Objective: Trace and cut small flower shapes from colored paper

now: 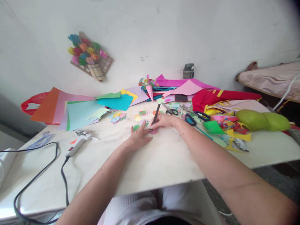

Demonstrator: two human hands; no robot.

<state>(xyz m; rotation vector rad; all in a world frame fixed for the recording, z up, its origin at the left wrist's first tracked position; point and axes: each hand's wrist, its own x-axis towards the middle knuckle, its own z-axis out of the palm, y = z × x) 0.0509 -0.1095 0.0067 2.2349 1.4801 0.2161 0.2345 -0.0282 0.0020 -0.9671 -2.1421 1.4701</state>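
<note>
In the head view my right hand [161, 121] pinches a dark pencil-like stick [156, 113], its lower end down at a small pink paper piece [154, 132]. My left hand [139, 137] lies on the table with fingers spread, its fingertips close beside that paper. A green paper circle [136, 127] sits just past the left fingers. Small paper cut-outs [142, 112] lie beyond both hands, and a stack of pastel paper circles [118, 117] rests to the left. Whether the stick's tip touches the paper is hidden by my fingers.
A white glue gun [79, 144] with a black cord lies at left. Coloured paper sheets [81, 114] spread along the back. Two pairs of scissors [172, 111] and paper scraps [231, 128] are at right. A grey bottle [188, 71] stands by the wall.
</note>
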